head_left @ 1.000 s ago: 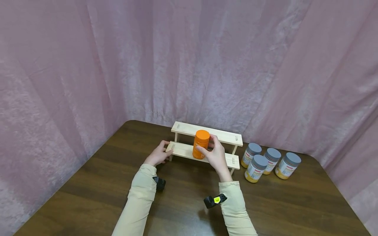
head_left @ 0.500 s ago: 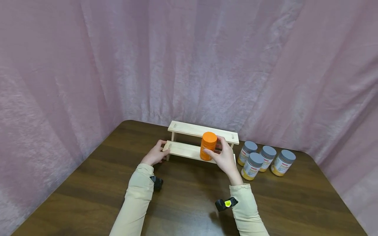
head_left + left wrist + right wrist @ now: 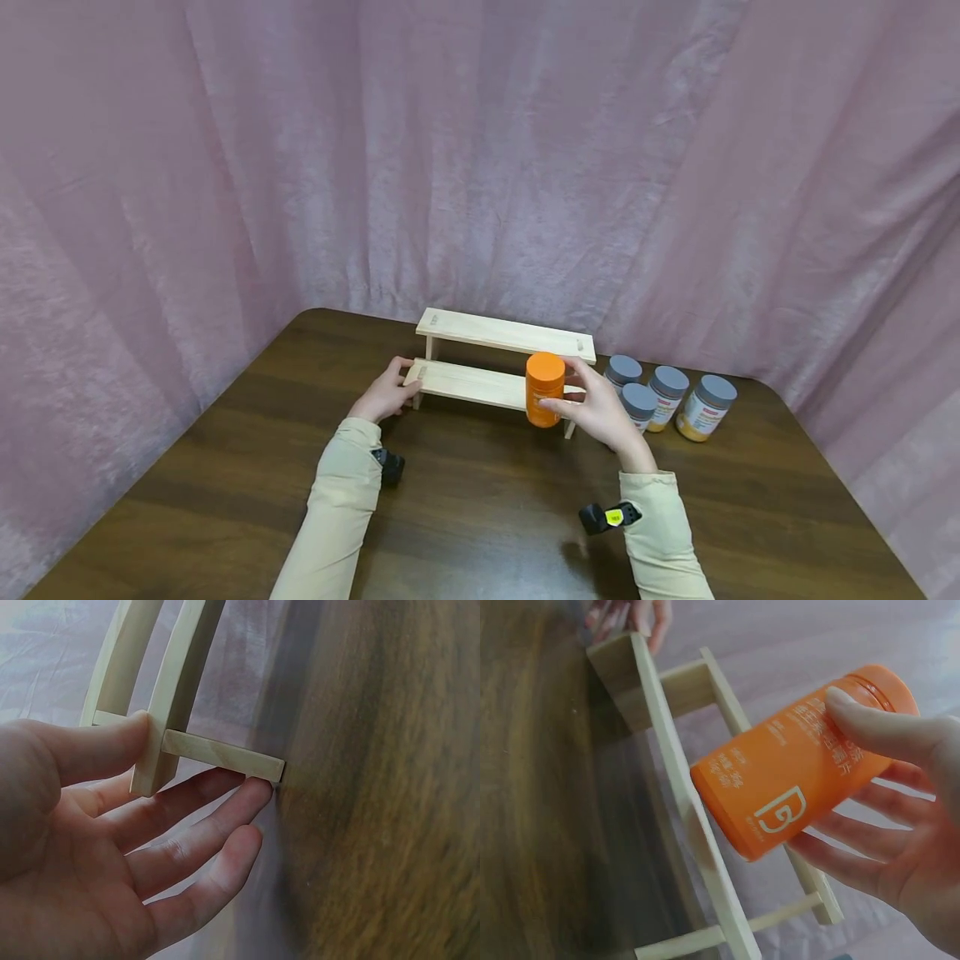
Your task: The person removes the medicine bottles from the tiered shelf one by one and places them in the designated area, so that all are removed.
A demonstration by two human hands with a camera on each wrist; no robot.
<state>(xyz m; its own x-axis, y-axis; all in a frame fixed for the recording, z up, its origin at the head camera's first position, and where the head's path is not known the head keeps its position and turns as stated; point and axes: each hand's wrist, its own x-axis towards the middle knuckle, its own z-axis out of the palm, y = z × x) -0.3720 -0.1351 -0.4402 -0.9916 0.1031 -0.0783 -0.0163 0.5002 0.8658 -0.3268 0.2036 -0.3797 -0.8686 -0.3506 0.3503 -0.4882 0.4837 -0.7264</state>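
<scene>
A two-tier wooden display shelf stands at the back of the table. At the lower board's left end is my left hand; in the left wrist view its thumb presses on the board's end while the fingers reach round by the leg. My right hand holds an orange bottle with an orange lid, thumb on one side and fingers on the other. In the right wrist view the orange bottle carries white lettering, and its base overlaps the lower board near the right end.
Right of the shelf stand several jars with grey lids and white-and-yellow labels, partly behind my right hand. A pink curtain hangs behind the brown wooden table.
My right hand has carried the orange bottle rightward along the lower board and slightly toward me. The left hand keeps its place at the board's left end. The head view has shifted a little.
</scene>
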